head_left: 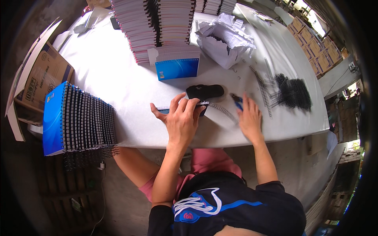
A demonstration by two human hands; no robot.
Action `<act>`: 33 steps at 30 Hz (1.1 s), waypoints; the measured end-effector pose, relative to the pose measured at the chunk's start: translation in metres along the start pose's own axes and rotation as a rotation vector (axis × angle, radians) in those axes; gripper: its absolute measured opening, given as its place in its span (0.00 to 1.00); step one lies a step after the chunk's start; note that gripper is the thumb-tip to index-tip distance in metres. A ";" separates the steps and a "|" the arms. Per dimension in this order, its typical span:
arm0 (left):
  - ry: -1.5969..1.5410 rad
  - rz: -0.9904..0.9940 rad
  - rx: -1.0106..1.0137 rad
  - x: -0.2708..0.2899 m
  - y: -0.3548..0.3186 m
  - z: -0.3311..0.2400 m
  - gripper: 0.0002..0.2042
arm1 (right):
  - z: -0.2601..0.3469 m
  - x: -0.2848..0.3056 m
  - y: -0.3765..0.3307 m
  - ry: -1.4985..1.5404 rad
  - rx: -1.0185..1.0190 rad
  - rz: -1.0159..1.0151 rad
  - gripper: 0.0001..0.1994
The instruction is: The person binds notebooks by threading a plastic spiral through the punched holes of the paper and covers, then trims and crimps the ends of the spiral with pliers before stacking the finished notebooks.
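The left hand is pressing its grip flat over a notebook near the tabletop edge, steadying it, while the right hand is closing around blue-handled pliers beside a wire coil.

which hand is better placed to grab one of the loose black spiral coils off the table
Right. The right hand rests on the table beside the loose spiral coils, which lie on its side. The left hand is pressed on the notebook, farther away.

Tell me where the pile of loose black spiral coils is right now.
In the head view, the black spiral coils lie on the white table, right of the right hand.
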State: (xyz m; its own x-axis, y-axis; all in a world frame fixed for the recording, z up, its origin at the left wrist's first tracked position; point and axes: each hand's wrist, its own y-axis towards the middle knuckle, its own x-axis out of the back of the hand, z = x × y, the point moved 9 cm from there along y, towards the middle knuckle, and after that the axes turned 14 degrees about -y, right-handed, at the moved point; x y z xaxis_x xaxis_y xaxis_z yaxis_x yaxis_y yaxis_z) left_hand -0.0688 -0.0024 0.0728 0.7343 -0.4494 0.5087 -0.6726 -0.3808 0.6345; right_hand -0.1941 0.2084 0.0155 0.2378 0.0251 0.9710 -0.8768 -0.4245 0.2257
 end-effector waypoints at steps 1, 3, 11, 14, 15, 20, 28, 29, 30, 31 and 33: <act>0.015 -0.003 0.004 0.001 -0.001 0.001 0.07 | -0.012 0.005 0.004 0.058 -0.090 0.010 0.29; 0.034 -0.019 0.010 -0.001 -0.001 0.000 0.07 | -0.045 0.022 0.012 0.336 -0.183 -0.218 0.26; 0.044 -0.062 0.065 -0.003 -0.001 0.001 0.09 | 0.087 0.093 -0.023 0.245 0.250 -0.109 0.26; 0.066 -0.057 0.074 -0.004 -0.001 0.001 0.11 | 0.096 0.088 -0.025 0.196 0.259 -0.146 0.26; 0.087 -0.051 0.080 -0.004 -0.002 0.002 0.11 | 0.098 0.087 -0.025 0.183 0.263 -0.160 0.26; 0.054 -0.061 0.074 -0.001 -0.002 -0.002 0.13 | 0.103 0.086 -0.022 0.136 0.239 -0.149 0.26; 0.078 -0.024 0.089 -0.006 -0.006 0.004 0.11 | 0.098 0.080 -0.013 0.222 0.303 -0.252 0.20; 0.077 -0.036 0.075 -0.007 -0.006 0.006 0.10 | 0.096 0.078 -0.011 0.267 0.307 -0.252 0.20; 0.077 -0.049 0.062 -0.006 -0.005 0.006 0.10 | 0.094 0.078 -0.008 0.312 0.312 -0.252 0.20; 0.094 -0.042 0.055 -0.006 -0.005 0.006 0.10 | 0.090 0.083 -0.006 0.336 0.313 -0.315 0.20; 0.131 -0.029 0.042 -0.005 -0.006 0.006 0.10 | 0.079 0.092 -0.002 0.383 0.317 -0.442 0.20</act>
State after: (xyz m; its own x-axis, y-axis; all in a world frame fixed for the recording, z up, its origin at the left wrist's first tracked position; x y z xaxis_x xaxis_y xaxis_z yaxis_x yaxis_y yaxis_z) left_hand -0.0693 -0.0026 0.0629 0.7573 -0.3298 0.5636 -0.6521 -0.4265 0.6267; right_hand -0.1373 0.1400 0.0981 0.3304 0.5530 0.7649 -0.5517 -0.5444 0.6319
